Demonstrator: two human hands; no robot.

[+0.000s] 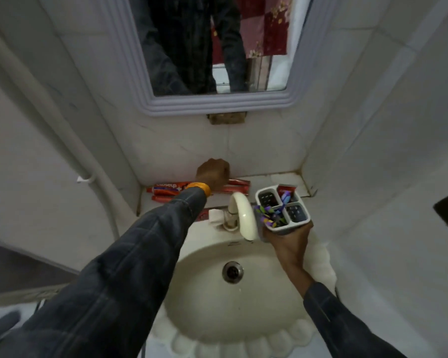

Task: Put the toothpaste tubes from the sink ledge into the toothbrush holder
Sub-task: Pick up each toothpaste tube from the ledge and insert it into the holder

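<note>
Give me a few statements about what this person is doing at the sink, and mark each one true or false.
1. The right hand holds the toothbrush holder up beside the tap. True.
2. The left hand rests inside the sink bowl. False: it reaches to the red toothpaste tubes on the ledge behind the tap.
3. All four compartments of the holder are empty. False: toothbrushes sit in it, and a red tube end pokes from the back compartment.
4. An orange band shows at the left wrist. True.
5. Water is running from the tap. False: none is visible.
</note>
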